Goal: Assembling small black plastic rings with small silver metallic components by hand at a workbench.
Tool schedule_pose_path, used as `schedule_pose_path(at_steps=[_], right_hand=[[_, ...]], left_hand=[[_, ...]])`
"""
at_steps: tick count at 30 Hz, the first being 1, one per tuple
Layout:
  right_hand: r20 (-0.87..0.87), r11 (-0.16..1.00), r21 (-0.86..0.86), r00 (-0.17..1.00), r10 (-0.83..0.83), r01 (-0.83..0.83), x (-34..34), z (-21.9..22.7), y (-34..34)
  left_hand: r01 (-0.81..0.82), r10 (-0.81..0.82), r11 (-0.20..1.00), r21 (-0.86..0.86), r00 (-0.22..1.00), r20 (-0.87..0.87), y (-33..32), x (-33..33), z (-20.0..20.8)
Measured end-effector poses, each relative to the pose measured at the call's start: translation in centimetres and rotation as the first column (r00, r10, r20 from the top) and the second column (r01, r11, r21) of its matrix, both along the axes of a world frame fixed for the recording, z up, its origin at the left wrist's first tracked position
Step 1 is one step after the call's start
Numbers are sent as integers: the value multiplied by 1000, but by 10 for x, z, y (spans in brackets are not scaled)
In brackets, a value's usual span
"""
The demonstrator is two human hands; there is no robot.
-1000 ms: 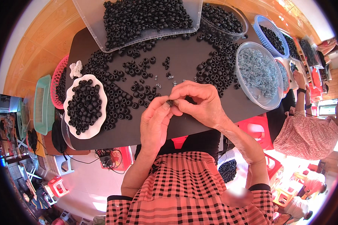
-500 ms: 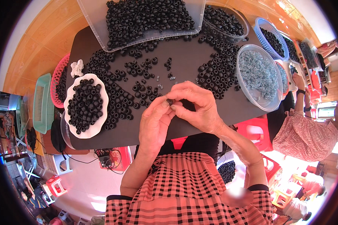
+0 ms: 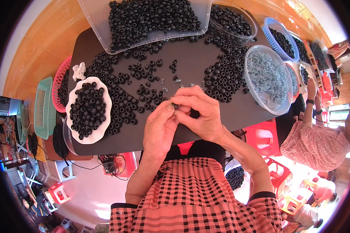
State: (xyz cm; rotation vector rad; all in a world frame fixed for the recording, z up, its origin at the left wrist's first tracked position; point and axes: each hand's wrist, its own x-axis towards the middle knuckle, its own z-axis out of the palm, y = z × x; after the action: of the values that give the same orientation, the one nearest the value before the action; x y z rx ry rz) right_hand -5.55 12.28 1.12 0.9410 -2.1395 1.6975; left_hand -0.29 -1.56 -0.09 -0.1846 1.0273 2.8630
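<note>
My left hand (image 3: 159, 128) and my right hand (image 3: 201, 112) meet over the near edge of the dark table (image 3: 159, 144). Both have their fingertips closed on a small black plastic piece (image 3: 175, 105), mostly hidden by the fingers. Just beyond them lie loose black ring-shaped plastic pieces (image 3: 146, 93) and a few tiny metal springs (image 3: 177, 79). More black pieces (image 3: 223, 73) spread over the right part of the table. At the left, a white scalloped plate (image 3: 101, 130) carries a heap of black round pieces.
A clear bin (image 3: 101, 37) of black pieces stands at the back, beside a round clear tub (image 3: 249, 38). On the right a clear bowl (image 3: 274, 107) holds springs, near a blue basket (image 3: 266, 28). Pink (image 3: 59, 79) and green baskets (image 3: 42, 108) sit left. A co-worker (image 3: 315, 143) is at the right.
My right hand has shifted slightly left and its fingers have curled closer round the piece. My left hand is almost still. The co-worker's hands at the right have moved.
</note>
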Motion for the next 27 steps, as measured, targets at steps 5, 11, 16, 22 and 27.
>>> schedule_pose_path(at_steps=[5, 11, 16, 22, 27], right_hand=[[-28, 999, 14, 999, -29, 30, 1, 3, -2], [-93, 998, 19, 994, -59, 61, 1, -1, -2], [-99, 996, 47, 993, -67, 71, 0, 0, -2], [-49, 996, 62, 997, -65, 68, 3, 0, -2], [-116, 993, 84, 990, -78, 88, 5, -1, -6]], left_hand=[[10, -11, 1000, 14, 999, 39, 0, -1, 1], [45, -46, 995, 84, 999, 9, 0, -2, -3], [8, -8, 999, 35, 1000, 3, 4, -4, 0], [-13, 13, 1000, -7, 999, -46, 3, -1, -1], [-58, 57, 998, -24, 998, -39, 3, -1, -2]])
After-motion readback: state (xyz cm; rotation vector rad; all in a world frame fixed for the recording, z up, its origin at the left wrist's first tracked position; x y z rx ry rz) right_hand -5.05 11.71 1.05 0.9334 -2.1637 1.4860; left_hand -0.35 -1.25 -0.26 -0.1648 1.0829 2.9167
